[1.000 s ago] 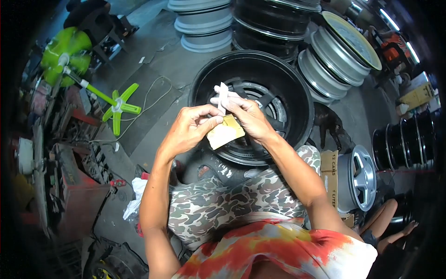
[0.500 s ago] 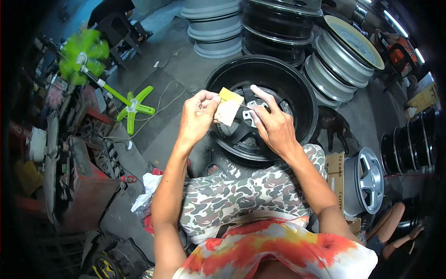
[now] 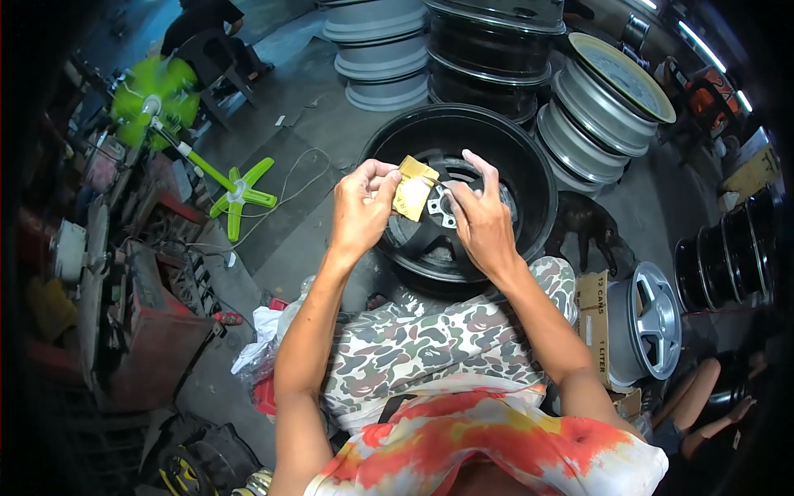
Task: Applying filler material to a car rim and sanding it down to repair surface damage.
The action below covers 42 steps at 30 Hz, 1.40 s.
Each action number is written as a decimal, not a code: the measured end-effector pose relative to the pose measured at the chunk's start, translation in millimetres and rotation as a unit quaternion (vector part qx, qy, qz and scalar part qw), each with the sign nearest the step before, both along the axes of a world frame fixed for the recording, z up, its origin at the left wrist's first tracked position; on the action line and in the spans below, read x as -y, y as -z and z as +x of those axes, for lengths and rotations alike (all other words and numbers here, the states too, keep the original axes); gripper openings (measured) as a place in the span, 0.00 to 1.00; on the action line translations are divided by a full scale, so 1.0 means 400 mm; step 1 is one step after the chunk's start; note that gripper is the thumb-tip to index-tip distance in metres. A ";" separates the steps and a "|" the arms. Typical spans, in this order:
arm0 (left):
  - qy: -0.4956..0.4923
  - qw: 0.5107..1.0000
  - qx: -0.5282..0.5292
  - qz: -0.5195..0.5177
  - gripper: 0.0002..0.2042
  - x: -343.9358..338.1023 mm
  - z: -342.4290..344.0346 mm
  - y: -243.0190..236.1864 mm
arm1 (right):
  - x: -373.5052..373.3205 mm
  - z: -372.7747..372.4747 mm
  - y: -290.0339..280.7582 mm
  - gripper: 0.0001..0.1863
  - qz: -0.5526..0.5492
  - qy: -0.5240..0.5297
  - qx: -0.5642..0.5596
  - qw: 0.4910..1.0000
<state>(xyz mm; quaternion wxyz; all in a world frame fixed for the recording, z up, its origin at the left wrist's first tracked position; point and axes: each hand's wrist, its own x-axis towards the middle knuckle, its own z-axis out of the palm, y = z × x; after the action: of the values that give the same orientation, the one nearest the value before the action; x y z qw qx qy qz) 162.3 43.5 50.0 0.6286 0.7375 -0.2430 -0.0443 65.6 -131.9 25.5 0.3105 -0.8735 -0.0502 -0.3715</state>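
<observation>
My left hand [image 3: 361, 207] pinches a small creased yellow sheet [image 3: 413, 188] between thumb and fingers. Its face is partly pale and worn, with dark print. Close to its right, my right hand [image 3: 482, 219] has the index finger raised and the other fingers bent in toward the thumb. Whatever those fingertips may hold is too small to make out. Both hands are above a black wheel rim [image 3: 542, 178], which lies face up beyond my knees. Through the gap between my hands its pale hub centre [image 3: 442, 211] shows.
Stacked grey rims [image 3: 376, 54], black rims [image 3: 492, 50] and silver rims [image 3: 579, 124] stand behind. A dark dog [image 3: 583, 223] lies right of the rim. A cardboard box [image 3: 592, 322] and a silver wheel [image 3: 657, 322] are nearer. Left are a green fan [image 3: 219, 178] and a red cabinet [image 3: 161, 347].
The yellow sheet has tilted and now looks folded at its top, with print showing. My right hand has shifted slightly, its index finger still raised. The view has moved a little.
</observation>
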 end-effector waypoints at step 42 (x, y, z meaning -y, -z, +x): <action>-0.208 0.974 -0.084 0.011 0.11 -0.347 0.236 0.172 | 0.007 0.259 0.303 0.24 -0.171 -0.268 -0.120 0.940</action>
<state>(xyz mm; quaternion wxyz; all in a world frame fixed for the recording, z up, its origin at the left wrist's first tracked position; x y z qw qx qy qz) 256.6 182.5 -18.6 0.6343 0.7721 -0.0300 0.0234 169.4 -134.9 -95.5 0.2488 -0.9057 -0.3076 -0.1523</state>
